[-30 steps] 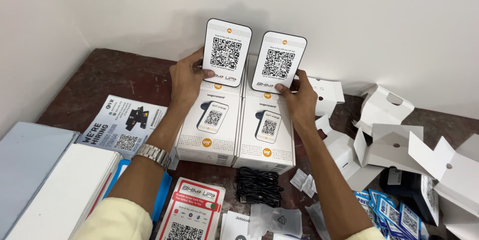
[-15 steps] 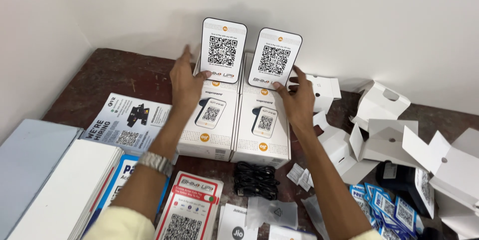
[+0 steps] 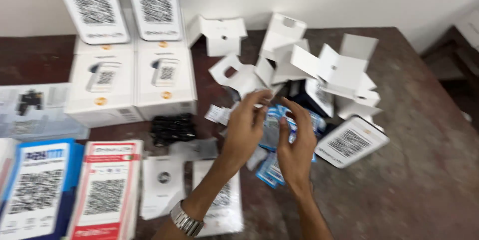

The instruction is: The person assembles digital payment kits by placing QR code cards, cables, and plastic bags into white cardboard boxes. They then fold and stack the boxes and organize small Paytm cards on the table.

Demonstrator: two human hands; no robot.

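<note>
Both hands, left and right, hover fingers loosely spread (gripping nothing) over blue packets, white boxes at ten o'clock.

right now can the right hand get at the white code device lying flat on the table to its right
Probably yes. The right hand hovers over the blue packets, and the white device lies just beside it on the brown table with its face uncovered. Nothing stands between them; the folded white cartons sit behind it.
</note>
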